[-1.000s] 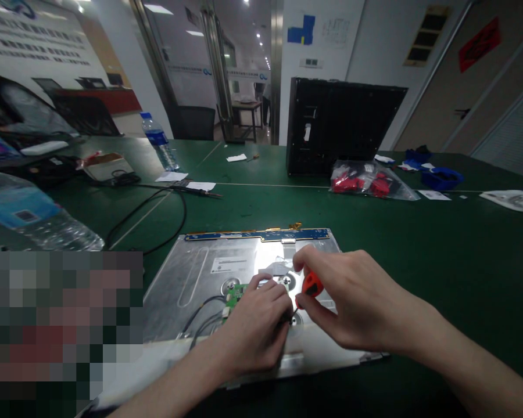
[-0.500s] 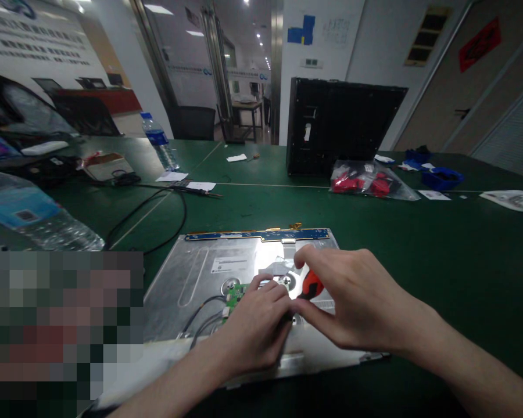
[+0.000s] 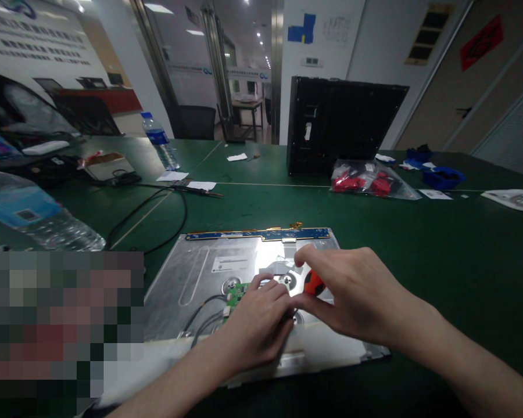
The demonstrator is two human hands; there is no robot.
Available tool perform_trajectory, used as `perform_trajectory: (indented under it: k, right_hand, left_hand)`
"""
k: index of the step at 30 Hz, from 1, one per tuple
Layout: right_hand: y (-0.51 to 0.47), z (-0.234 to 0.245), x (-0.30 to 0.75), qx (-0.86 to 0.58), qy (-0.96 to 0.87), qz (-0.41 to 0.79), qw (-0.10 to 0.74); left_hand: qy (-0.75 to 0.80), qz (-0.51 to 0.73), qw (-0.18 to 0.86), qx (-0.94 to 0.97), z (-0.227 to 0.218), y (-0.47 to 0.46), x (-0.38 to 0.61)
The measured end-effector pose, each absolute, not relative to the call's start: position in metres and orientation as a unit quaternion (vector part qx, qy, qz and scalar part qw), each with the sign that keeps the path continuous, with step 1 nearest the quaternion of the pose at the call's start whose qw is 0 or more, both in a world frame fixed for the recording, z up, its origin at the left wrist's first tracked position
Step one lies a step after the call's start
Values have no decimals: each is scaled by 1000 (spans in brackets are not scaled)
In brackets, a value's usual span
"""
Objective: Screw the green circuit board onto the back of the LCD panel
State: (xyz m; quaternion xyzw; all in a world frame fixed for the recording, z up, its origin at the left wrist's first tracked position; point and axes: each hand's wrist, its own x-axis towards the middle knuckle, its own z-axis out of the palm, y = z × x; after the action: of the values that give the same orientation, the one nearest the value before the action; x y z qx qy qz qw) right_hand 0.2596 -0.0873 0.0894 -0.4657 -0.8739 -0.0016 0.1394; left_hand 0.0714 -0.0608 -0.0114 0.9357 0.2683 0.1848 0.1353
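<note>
A flat metal-backed display panel lies on the table in front of me, with a blue circuit strip along its far edge. My right hand is closed around a red and black screwdriver handle; the tool's tip is hidden. Against the right thumb rests my left hand, its fingers curled down over a small green circuit board. What those fingers grip, if anything, is covered. Dark cables run from the board's left side across the metal.
A black monitor-like casing stands at the back, beside a clear bag of red pieces. Water bottles and a looped black cable are on the left. A blue ring-shaped object lies at the right.
Both hands keep almost the same place over the panel. My right fingers and the screwdriver handle have shifted very slightly.
</note>
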Motion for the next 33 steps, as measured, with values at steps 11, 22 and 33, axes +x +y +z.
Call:
perform_trajectory:
  k: [11,22,33]
  right_hand:
    - [-88,91,260,-469,-873,14,135]
    - [-89,95,259,-470,-871,42,139]
    - [-90,91,260,-470,-871,11,145]
  left_hand:
    - [261,175,143,939,-7,-61,71]
    - [254,170,134,943,-12,-61,70]
    - [249,189,129,941,-11,-60,70]
